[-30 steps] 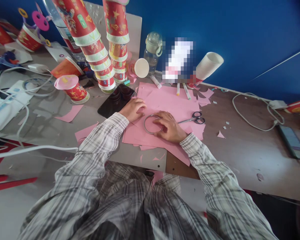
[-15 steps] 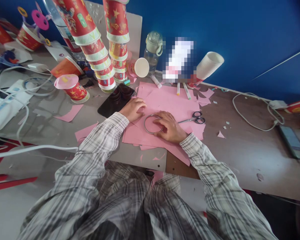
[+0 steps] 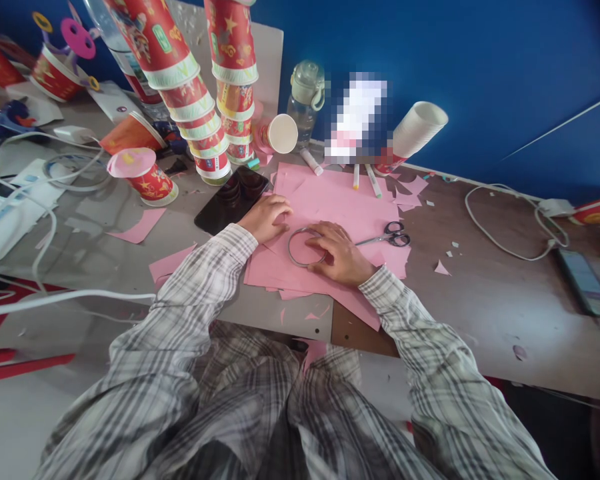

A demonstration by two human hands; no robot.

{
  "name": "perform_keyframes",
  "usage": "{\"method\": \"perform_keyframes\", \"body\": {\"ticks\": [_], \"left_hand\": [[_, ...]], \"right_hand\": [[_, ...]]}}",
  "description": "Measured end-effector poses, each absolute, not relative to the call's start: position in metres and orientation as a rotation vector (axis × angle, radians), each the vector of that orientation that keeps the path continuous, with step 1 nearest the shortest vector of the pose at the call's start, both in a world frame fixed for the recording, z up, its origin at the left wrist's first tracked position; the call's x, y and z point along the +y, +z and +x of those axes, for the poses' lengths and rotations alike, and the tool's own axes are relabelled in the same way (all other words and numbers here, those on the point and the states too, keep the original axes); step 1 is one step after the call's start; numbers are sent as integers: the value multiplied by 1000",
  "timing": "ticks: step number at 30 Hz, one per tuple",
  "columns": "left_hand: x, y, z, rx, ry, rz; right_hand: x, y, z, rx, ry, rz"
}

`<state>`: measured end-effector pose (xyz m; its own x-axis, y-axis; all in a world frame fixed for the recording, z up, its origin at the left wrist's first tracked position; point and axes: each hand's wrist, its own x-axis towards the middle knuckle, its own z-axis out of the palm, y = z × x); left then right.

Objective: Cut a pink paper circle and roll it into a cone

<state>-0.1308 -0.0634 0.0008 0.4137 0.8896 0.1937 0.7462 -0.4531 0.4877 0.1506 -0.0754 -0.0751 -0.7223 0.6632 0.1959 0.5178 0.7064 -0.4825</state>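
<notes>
A thin grey ring (image 3: 291, 248) lies flat on stacked sheets of pink paper (image 3: 337, 193). My right hand (image 3: 341, 255) is curved round the ring's right side, thumb at the near edge and fingers at the far edge, so part of the rim is hidden. My left hand (image 3: 267, 219) rests on the paper's left part, fingers loosely bent and thumb apart, holding nothing. Just right of my right hand is a pair of scissors (image 3: 387, 235) with dark handles, its blade tips close to the hand. A black phone (image 3: 230, 199) lies beside my left hand.
Tall stacks of red paper cups (image 3: 203, 127) stand at the back left, near a single red cup (image 3: 153, 183). Markers (image 3: 374, 181) lie behind the paper, before a water bottle (image 3: 305, 100). Cables and a power strip (image 3: 17, 207) are at left; another phone (image 3: 587, 283) is at right.
</notes>
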Motion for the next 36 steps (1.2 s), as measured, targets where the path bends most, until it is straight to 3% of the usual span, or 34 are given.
{"method": "perform_keyframes", "body": {"ticks": [15,20,36], "left_hand": [[-68,9,-127,1432,604,2350],[-79,21,-119,1189,735,2403],[-93,27,-109,1105,342,2516]], "right_hand": [[-74,-74,151,-2568,578,-924],[-71,-78,149,-2545,645,-928],[-72,-78,131,-2515,681,-961]]}}
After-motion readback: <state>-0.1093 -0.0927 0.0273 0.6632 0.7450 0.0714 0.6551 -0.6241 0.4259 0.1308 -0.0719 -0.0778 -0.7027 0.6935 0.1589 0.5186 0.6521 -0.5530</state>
